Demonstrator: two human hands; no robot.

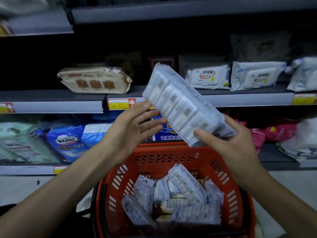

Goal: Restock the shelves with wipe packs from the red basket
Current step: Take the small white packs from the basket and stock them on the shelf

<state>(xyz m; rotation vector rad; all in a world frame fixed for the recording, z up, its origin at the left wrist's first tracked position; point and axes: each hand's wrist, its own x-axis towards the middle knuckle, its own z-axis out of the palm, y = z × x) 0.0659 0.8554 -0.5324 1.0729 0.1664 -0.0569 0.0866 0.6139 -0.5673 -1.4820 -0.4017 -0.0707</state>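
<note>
A long pale multipack of wipes (pixel 181 103) is held tilted above the red basket (pixel 171 152), its upper end level with the middle shelf (pixel 240 98). My right hand (pixel 229 143) grips its lower end. My left hand (pixel 135 124) is spread open, fingers apart, with the fingertips close to the pack's left side; I cannot tell if they touch it. The basket below holds several more pale wipe packs (pixel 185 184), lying loosely in a heap.
The middle shelf carries a beige pack (pixel 96 79) at left and white lidded wipe packs (pixel 207 76) at right, with a gap between them. The lower shelf holds blue packs (pixel 68 143) and pink packs (pixel 274 133). Yellow price tags (pixel 118 103) line the shelf edges.
</note>
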